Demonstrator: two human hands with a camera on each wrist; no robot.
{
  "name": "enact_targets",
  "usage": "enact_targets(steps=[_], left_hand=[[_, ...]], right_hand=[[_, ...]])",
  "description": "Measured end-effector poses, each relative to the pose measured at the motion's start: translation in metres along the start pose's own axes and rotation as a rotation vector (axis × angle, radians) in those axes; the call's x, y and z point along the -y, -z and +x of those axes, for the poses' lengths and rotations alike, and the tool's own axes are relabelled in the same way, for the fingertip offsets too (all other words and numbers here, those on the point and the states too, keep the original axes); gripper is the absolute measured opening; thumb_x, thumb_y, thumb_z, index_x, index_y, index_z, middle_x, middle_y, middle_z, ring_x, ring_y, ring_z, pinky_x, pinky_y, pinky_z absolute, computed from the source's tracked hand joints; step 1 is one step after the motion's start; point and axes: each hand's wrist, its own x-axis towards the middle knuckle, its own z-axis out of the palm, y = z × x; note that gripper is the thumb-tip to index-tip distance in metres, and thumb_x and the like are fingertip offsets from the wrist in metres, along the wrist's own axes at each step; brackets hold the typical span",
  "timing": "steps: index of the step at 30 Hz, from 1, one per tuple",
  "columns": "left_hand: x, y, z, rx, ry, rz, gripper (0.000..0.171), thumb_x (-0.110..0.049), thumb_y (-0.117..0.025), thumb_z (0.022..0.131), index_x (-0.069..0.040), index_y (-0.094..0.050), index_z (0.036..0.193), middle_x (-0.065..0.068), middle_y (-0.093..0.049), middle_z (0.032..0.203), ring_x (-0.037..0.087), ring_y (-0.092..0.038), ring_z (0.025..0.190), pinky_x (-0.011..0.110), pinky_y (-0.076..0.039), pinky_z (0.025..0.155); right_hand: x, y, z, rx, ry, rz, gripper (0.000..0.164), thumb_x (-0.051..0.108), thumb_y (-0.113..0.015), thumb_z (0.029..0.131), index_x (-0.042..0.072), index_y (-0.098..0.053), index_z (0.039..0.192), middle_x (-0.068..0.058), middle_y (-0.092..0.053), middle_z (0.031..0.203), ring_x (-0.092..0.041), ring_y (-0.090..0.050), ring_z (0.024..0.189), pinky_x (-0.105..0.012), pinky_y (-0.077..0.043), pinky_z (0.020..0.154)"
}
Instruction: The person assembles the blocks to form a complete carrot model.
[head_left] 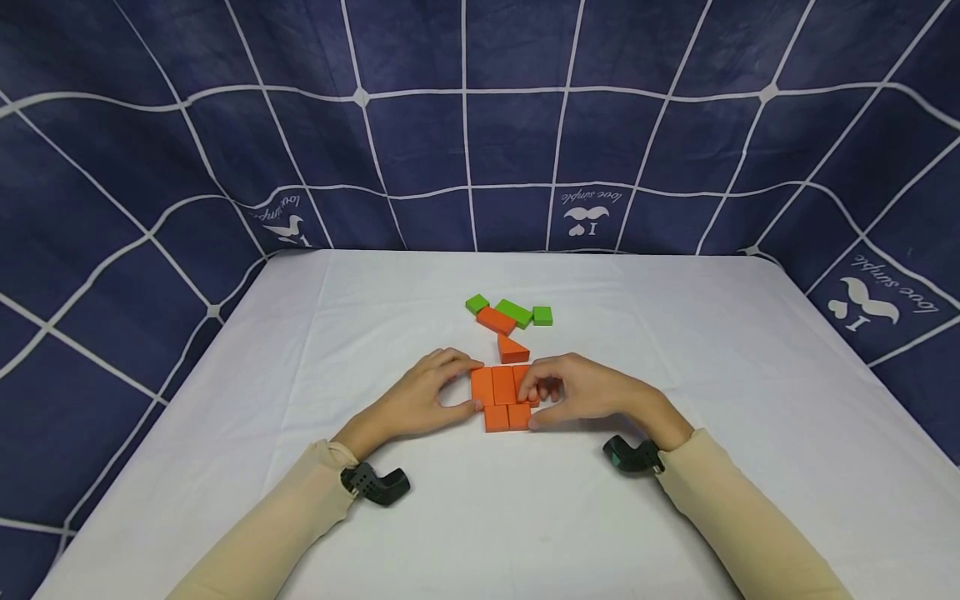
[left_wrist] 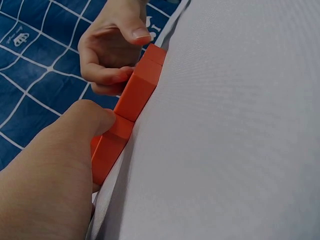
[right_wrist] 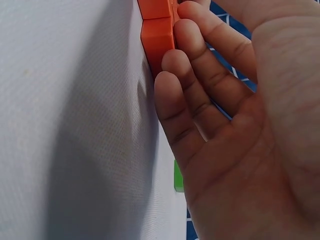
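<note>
Several orange blocks lie fitted together flat on the white table, with three taller ones behind two small square ones [head_left: 497,418]. My left hand [head_left: 423,396] holds the leftmost tall orange block [head_left: 482,386], its thumb on the near end and its fingers at the far end. Over the right tall orange block [head_left: 522,382] my right hand [head_left: 588,387] touches with bent, loose fingers, partly hiding it. The right thumb lies beside the right small orange block [head_left: 519,417]. In the right wrist view, fingertips [right_wrist: 170,90] rest along an orange block's [right_wrist: 159,40] side.
Just behind the group is an orange triangular block [head_left: 513,350]. Farther back lie an orange rectangular block [head_left: 496,321], a green rectangular block [head_left: 514,313] and two small green blocks, one left [head_left: 477,304] and one right [head_left: 542,316]. A dark blue checked cloth [head_left: 420,142] hangs behind the table.
</note>
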Motion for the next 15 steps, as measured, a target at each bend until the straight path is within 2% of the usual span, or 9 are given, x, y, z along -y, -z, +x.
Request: enact_targets(steps=[4, 10, 15], left_hand=[[0.0001, -0.0001, 0.0002, -0.001, -0.001, -0.004, 0.056, -0.041, -0.076, 0.089, -0.018, -0.064, 0.139, -0.003, -0.062, 0.131, 0.017, -0.054, 0.125, 0.045, -0.044, 0.110], [0.0001, -0.0005, 0.0005, -0.003, -0.002, -0.001, 0.056, -0.041, -0.076, 0.089, -0.018, -0.065, 0.138, -0.002, -0.062, 0.131, 0.017, -0.054, 0.125, 0.044, -0.045, 0.110], [-0.0001, -0.0003, 0.0005, 0.001, 0.002, 0.000, 0.056, -0.041, -0.076, 0.089, -0.018, -0.064, 0.139, -0.002, -0.062, 0.131, 0.017, -0.054, 0.125, 0.044, -0.045, 0.110]], right_hand=[[-0.0006, 0.0001, 0.0007, -0.027, 0.005, -0.004, 0.021, 0.024, -0.085, 0.086, 0.020, -0.072, 0.102, 0.007, -0.064, 0.091, -0.015, -0.060, 0.084, -0.025, -0.051, 0.075], [-0.0026, 0.0006, 0.0029, -0.121, 0.031, -0.024, 0.012, 0.024, -0.080, 0.091, 0.021, -0.074, 0.102, 0.008, -0.065, 0.091, -0.013, -0.060, 0.086, -0.025, -0.050, 0.075], [-0.0046, 0.0010, 0.0040, -0.197, 0.031, -0.068, 0.015, 0.018, -0.077, 0.093, 0.020, -0.073, 0.107, 0.010, -0.066, 0.093, -0.012, -0.059, 0.084, -0.025, -0.051, 0.074]])
